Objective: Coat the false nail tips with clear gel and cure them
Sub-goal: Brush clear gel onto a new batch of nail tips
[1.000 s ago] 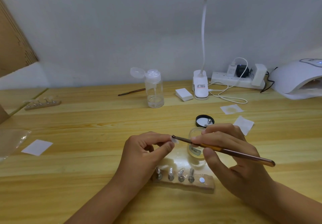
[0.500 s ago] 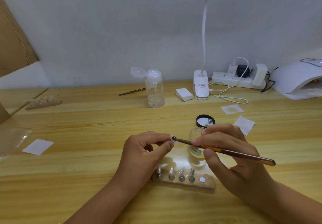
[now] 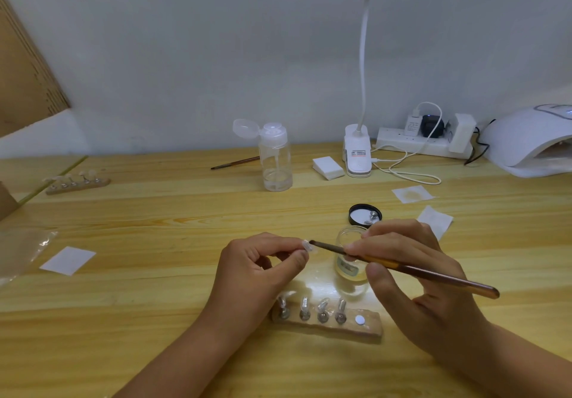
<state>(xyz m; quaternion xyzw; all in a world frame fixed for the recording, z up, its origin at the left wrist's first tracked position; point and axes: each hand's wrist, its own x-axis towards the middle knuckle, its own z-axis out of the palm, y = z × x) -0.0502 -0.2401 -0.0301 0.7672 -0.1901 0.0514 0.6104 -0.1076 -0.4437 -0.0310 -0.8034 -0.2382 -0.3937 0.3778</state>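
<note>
Person: two upper limbs on record, seen from above.

1. Left hand [image 3: 257, 270]: bare. Knuckle ridges and finger creases showed plainly on the back. The digits were slender.
2. Left forearm [image 3: 185, 357]: bare along all of its visible length, from the wrist to the bottom edge of the view. The surface was smooth and even.
3. Right hand [image 3: 418, 273]: bare. The thumb pad and the web beside it were in clear sight. Nail detail was too small to tell.
4. Right forearm [image 3: 510, 363]: bare from the wrist to the lower right corner. It was broader in the view than its counterpart and shaded on its underside.
</note>
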